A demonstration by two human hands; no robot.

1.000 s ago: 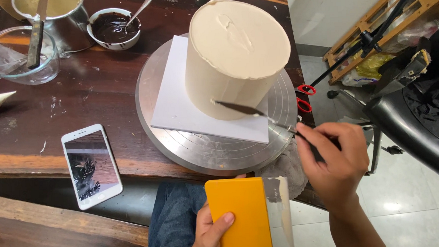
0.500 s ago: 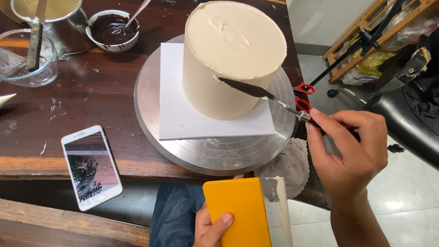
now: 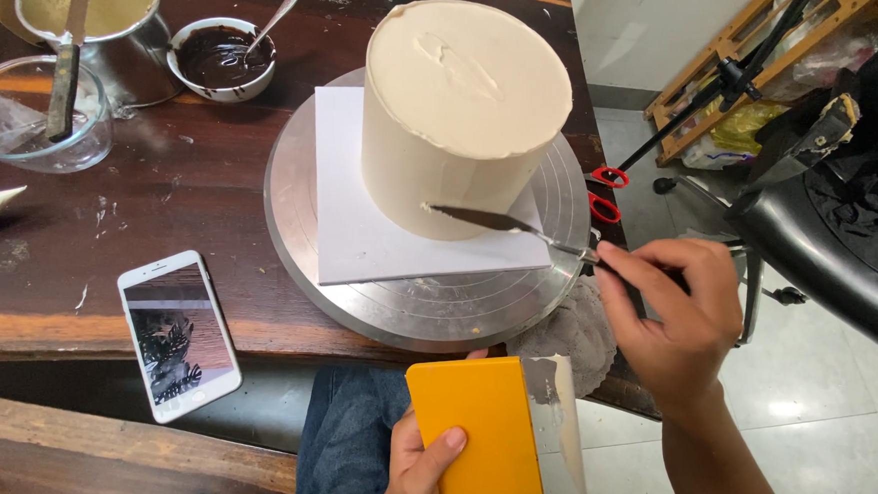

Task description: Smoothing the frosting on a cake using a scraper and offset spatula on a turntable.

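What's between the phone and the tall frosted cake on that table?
In the head view, bare dark wood, then the metal turntable's rim and the white square board under the cake; phone lies apart.

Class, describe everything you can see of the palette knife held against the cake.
The palette knife is slim, with a narrow, dark-looking metal blade tapering to a rounded tip and a thin bent neck running into a handle hidden in the right hand. It lies nearly level, pointing left. Its tip, carrying a dab of cream, touches the lower side of the tall cream-coloured cake, above the white board.
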